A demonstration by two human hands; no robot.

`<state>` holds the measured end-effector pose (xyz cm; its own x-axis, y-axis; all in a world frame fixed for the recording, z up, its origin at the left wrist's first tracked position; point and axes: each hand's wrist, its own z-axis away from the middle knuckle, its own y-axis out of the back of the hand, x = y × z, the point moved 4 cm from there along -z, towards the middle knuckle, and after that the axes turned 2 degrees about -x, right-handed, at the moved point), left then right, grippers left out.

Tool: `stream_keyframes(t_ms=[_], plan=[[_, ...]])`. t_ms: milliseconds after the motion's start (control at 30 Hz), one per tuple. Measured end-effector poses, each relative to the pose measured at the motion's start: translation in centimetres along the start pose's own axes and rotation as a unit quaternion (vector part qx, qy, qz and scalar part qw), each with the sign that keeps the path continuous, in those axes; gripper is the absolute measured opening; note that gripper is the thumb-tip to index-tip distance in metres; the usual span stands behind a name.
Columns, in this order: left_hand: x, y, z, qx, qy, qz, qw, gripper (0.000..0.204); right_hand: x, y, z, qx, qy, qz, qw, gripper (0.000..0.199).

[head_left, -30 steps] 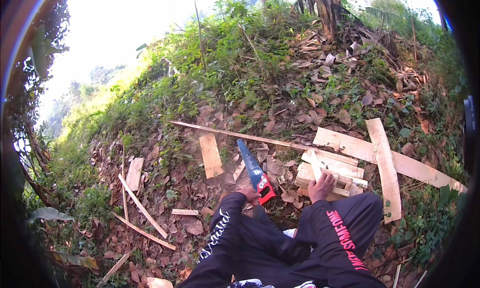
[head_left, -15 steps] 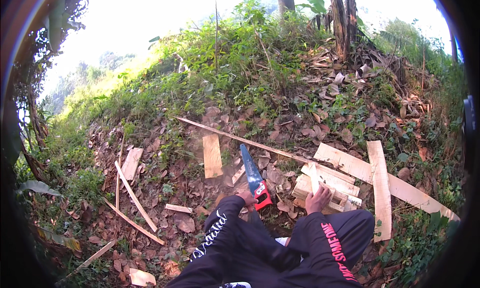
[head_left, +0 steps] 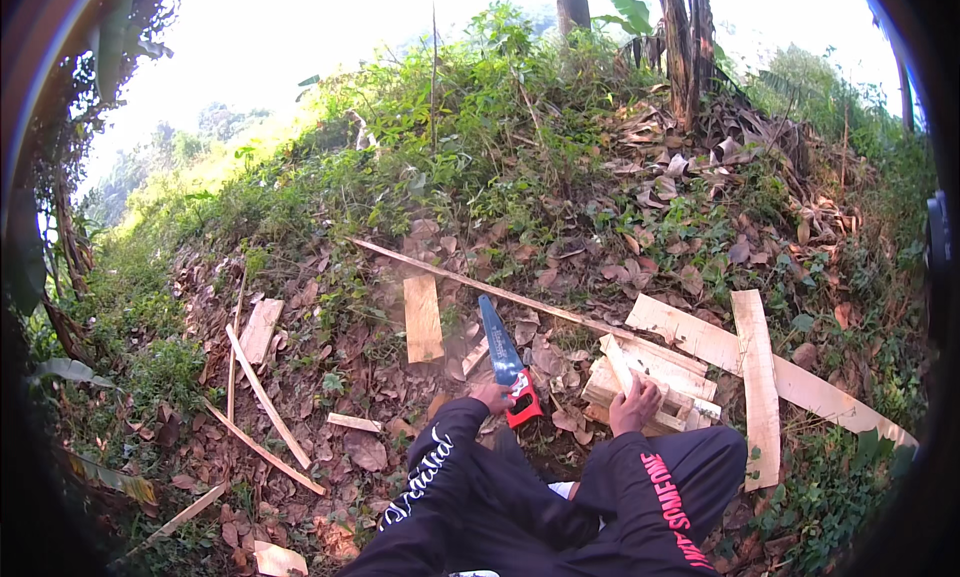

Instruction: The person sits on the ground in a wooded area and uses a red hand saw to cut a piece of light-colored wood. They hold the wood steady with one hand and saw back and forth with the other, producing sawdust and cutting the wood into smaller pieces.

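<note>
A handsaw (head_left: 503, 349) with a blue blade and a red handle points away from me, just left of centre. My left hand (head_left: 494, 398) is closed at the near end of its blade, against the handle's left side; the fingertips are partly hidden. To the right, a low stack of pale wooden pieces (head_left: 665, 362) lies near my right knee. Over that stack, my right hand (head_left: 636, 407) grips a short wood strip (head_left: 616, 363), whose far end leans left.
A long thin batten (head_left: 480, 279) runs diagonally beyond the saw. Two boards cross on the right, one of them a short plank (head_left: 759, 387). A small board (head_left: 423, 319) and several loose strips (head_left: 268, 395) lie leftward. Leafy ground rises toward plants and trunks (head_left: 682, 52).
The far end of the wood strip in my right hand has swung left. My left hand stays by the saw's handle. The whole view has shifted slightly.
</note>
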<state>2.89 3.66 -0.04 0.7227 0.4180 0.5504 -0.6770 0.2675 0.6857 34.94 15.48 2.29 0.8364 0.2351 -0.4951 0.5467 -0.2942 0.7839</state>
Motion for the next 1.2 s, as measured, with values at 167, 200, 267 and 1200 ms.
stream_keyframes(t_ms=[167, 200, 267, 1200], plan=[[-0.6, -0.6, -0.1, 0.000, 0.007, 0.054, 0.999, 0.048, -0.4, 0.4, 0.0, 0.011, 0.003, 0.001, 1.000, 0.049], [-0.6, -0.8, -0.1, -0.003, 0.006, 0.049, 0.999, 0.047, -0.3, 0.5, 0.1, 0.013, 0.002, 0.001, 1.000, 0.048], [-1.9, -0.9, -0.2, -0.013, -0.001, 0.018, 1.000, 0.047, -0.7, 0.1, 0.4, -0.006, 0.000, -0.010, 1.000, 0.052], [-0.1, -0.4, 1.2, -0.036, 0.047, 0.066, 0.996, 0.053, -0.5, -0.6, 0.3, 0.005, 0.017, 0.005, 1.000, 0.050]])
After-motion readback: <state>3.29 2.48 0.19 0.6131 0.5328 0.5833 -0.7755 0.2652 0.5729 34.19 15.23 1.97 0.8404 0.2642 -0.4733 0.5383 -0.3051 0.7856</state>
